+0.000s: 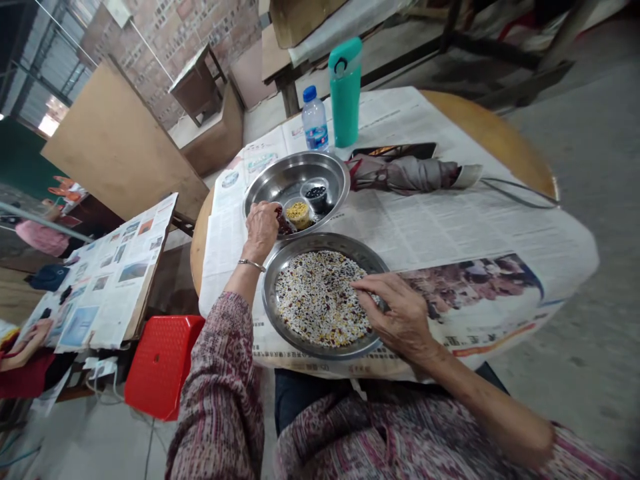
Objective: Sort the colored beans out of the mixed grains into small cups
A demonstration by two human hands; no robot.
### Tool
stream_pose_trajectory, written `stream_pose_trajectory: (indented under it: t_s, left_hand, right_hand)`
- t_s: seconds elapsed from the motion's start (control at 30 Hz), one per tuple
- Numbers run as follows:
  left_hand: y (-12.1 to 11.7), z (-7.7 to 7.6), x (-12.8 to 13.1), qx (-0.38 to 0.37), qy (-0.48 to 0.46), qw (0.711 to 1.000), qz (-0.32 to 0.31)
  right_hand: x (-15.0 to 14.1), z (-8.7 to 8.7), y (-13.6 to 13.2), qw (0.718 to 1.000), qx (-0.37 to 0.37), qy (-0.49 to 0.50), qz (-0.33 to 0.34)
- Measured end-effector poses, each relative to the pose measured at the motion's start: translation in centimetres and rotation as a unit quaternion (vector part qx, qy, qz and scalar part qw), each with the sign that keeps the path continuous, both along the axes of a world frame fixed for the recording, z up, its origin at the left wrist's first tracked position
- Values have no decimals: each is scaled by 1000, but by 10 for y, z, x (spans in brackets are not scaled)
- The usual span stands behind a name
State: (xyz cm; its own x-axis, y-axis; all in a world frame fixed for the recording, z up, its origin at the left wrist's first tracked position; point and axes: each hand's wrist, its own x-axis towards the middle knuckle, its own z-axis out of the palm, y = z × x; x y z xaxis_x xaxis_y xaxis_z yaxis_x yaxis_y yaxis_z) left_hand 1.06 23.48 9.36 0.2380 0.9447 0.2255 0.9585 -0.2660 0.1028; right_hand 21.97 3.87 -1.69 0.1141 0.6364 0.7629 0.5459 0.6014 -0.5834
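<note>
A round steel dish (pixel 270 313) in front of me holds a mixed layer of white grains (pixel 320 293) with yellow, dark red and black seeds or beans. My right hand (pixel 400 317) is over its right side, thumb and fingertips pinched together; anything between them is too small to make out. Behind it, a deeper steel basin (pixel 333 177) holds small clear cups. My left hand (pixel 263 230) reaches over its near left rim with curled fingers at the cup of dark red beans (pixel 285 225). Beside that stand a cup of yellow seeds (pixel 298 215) and a cup of black beans (pixel 316 195).
Newspaper (pixel 380 233) covers the round table. At the back stand a water bottle (pixel 315 120) and a teal flask (pixel 345 93). A phone (pixel 395 152) and folded umbrella (pixel 410 175) lie right of the basin. A red stool (pixel 163 367) is left; another person's arm (pixel 30 343) shows beyond.
</note>
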Motion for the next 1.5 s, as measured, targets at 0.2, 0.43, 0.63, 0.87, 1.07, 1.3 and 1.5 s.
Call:
stream_pose_trajectory:
  t_s: [0.2,0.43,0.63,0.87,1.07,1.3,1.5]
  left_hand:
    - [8,-8,-3,15,21,1000,-8]
    - [13,-12,-8,26,-19,999,-8]
    - [-1,-1,-8,84,-63,994,-16]
    - [-110,4,-15,-5,-22,995,-97]
    - [-179,-20,-21,-180,128,975,-20]
    - [-196,-47,15,-190,1,978,-90]
    - [-165,-47,33,-117,-55,986,-105]
  right_hand:
    - [-1,2,0,1000,6,-1,-2]
    - [0,4,0,1000,-1,4,5]
    - [0,5,0,1000,3,-2,-2]
    - [0,5,0,1000,-6,9,6]
    - [0,0,0,1000,-12,6,3]
    - [-1,-3,1,1000,-26,16,0]
    - [-1,-2,2,999,-46,10,-8]
